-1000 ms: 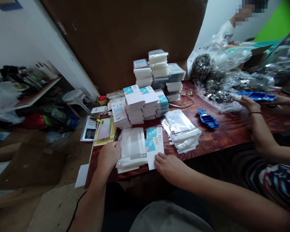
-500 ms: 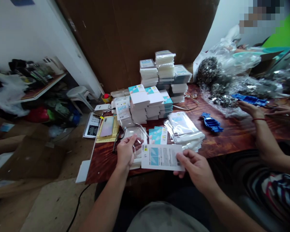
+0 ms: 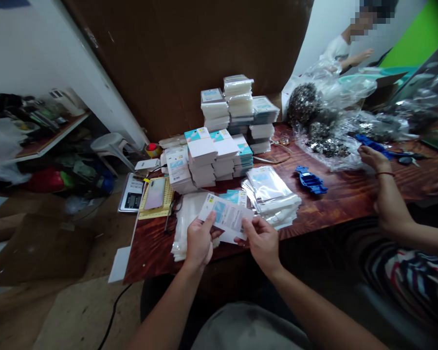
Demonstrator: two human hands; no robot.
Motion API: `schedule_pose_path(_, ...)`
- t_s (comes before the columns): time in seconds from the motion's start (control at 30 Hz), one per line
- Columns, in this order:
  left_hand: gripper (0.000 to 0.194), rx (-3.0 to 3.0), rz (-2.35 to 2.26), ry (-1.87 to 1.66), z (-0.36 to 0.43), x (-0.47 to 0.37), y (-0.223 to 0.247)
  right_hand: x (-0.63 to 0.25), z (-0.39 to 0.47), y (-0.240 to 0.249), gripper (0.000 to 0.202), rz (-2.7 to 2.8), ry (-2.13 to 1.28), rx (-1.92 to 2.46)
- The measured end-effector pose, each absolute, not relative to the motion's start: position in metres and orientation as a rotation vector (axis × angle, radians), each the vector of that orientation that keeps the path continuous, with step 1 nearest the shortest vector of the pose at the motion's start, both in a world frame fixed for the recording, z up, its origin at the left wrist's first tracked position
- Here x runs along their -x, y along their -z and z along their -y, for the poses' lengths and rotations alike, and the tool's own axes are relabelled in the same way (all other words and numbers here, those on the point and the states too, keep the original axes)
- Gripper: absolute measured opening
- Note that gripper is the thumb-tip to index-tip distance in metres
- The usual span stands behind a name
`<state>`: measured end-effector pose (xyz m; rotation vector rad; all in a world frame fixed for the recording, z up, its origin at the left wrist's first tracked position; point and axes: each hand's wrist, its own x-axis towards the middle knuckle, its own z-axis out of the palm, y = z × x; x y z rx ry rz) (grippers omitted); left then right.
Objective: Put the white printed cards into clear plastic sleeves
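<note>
A printed white card (image 3: 230, 216) with blue pictures is held tilted above the table's front edge. My left hand (image 3: 200, 243) pinches its left part, thumb on top. At the card's right end, my right hand (image 3: 261, 243) has it between thumb and fingers. Beneath and left of the card lies a pile of clear plastic bags (image 3: 184, 228). Several blue-and-white cards (image 3: 237, 196) lie just behind the held card. To the right sits a stack of bagged cards (image 3: 270, 187).
Tall stacks of cards (image 3: 201, 153) and packed bags (image 3: 239, 99) stand at the back. A phone (image 3: 155, 193) lies at left on yellow paper. Blue plastic parts (image 3: 310, 180) and bags of metal pieces (image 3: 328, 141) are at right, near a co-worker's hand (image 3: 374, 158).
My left hand has moved from the clear plastic onto the card's left part. My right hand has brought the card left and tilted it. The co-worker's hands have shifted, and the view has turned slightly.
</note>
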<state>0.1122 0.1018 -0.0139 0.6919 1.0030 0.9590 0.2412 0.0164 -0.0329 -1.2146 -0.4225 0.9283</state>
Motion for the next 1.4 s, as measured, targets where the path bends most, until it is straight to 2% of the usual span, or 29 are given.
schedule_pose_path(0.1,0.039,-0.684,-0.959,-0.921,-0.104,-0.106,0.007,-0.257,-0.023,0.035,0.038,0.688,-1.209,1.141)
schedule_pose_path(0.17,0.038,-0.71,-0.933,-0.838,-0.103,-0.101,0.001,-0.268,-0.026,0.037,0.038,0.762,-1.276,1.098)
schedule_pose_path(0.33,0.039,-0.813,-0.89,-0.633,-0.088,-0.105,-0.006,-0.263,-0.034,0.033,0.064,0.673,-1.149,1.097)
schedule_pose_path(0.5,0.044,-1.173,-0.976,-0.397,-0.091,-0.105,-0.008,-0.277,-0.036,0.018,0.047,0.753,-1.217,1.206)
schedule_pose_path(0.57,0.044,-1.473,-1.165,-0.458,-0.103,-0.096,-0.009,-0.304,-0.038,0.017,0.043,0.745,-1.028,1.336)
schedule_pose_path(0.63,0.044,-1.827,-1.506,-0.596,-0.12,-0.08,-0.009,-0.339,-0.044,0.019,0.043,0.728,-0.68,1.541)
schedule_pose_path(0.7,0.047,-2.048,-1.825,-0.542,-0.138,-0.062,-0.004,-0.373,-0.052,0.024,0.043,0.77,-0.369,1.763)
schedule_pose_path(0.8,0.052,-2.015,-1.905,-0.315,-0.158,-0.039,0.01,-0.396,-0.063,0.031,0.035,0.925,-0.038,2.011)
schedule_pose_path(0.9,0.044,-1.926,-1.852,-0.315,-0.168,-0.028,0.021,-0.377,-0.064,0.031,0.032,1.179,0.268,2.087)
schedule_pose_path(1.0,0.032,-1.916,-1.809,-0.331,-0.174,-0.025,0.023,-0.33,-0.055,0.024,0.023,1.625,0.097,1.881)
schedule_pose_path(1.13,0.027,-2.003,-1.77,-0.259,-0.175,-0.025,0.01,-0.273,-0.036,0.016,0.036,2.344,-0.196,1.686)
schedule_pose_path(1.27,0.033,-2.23,-1.757,-0.126,-0.169,-0.025,-0.008,-0.256,-0.023,0.014,0.013,2.602,-0.149,1.722)
schedule_pose_path(1.4,0.029,-2.244,-1.778,-0.303,-0.162,-0.025,-0.021,-0.269,-0.014,0.013,0.019,2.666,-0.169,1.622)
